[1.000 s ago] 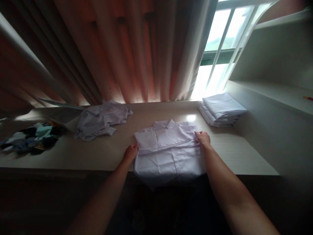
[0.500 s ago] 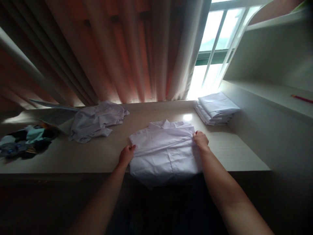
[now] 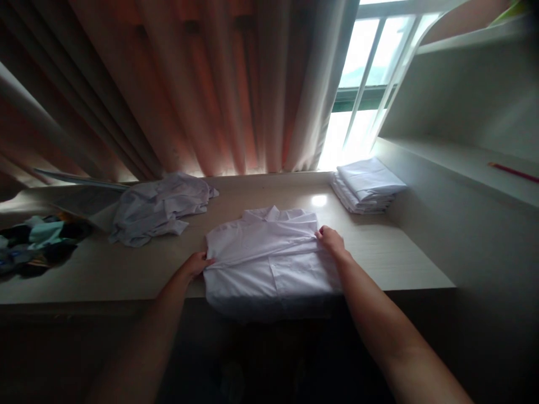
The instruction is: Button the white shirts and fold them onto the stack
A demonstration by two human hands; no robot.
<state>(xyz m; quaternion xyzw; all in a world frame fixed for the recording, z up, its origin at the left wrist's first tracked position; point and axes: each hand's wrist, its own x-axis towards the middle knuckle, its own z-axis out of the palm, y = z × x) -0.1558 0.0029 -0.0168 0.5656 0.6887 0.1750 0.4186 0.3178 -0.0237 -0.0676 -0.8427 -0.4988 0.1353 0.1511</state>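
White collared shirt (image 3: 273,258) lies between the two hands, mostly on the surface (image 3: 404,264), near end drooping over its front edge. Left hand (image 3: 197,264) clamped on the shirt's left edge, thumb on top. Right hand (image 3: 331,240) pinching the opposite edge, cloth creased toward its fingertips. Hands well apart, right one slightly farther out from the person. A fold runs across the shirt between them; collar beyond both, toward the curtain (image 3: 227,95). Beyond the right hand, and right of it: stack of folded white garments (image 3: 370,182), by the window (image 3: 366,73). Beyond the left hand, and left of it: crumpled pale garment (image 3: 155,210). Farther left: jumbled dark and pale-green cloth items (image 3: 46,233), too blurred to identify.
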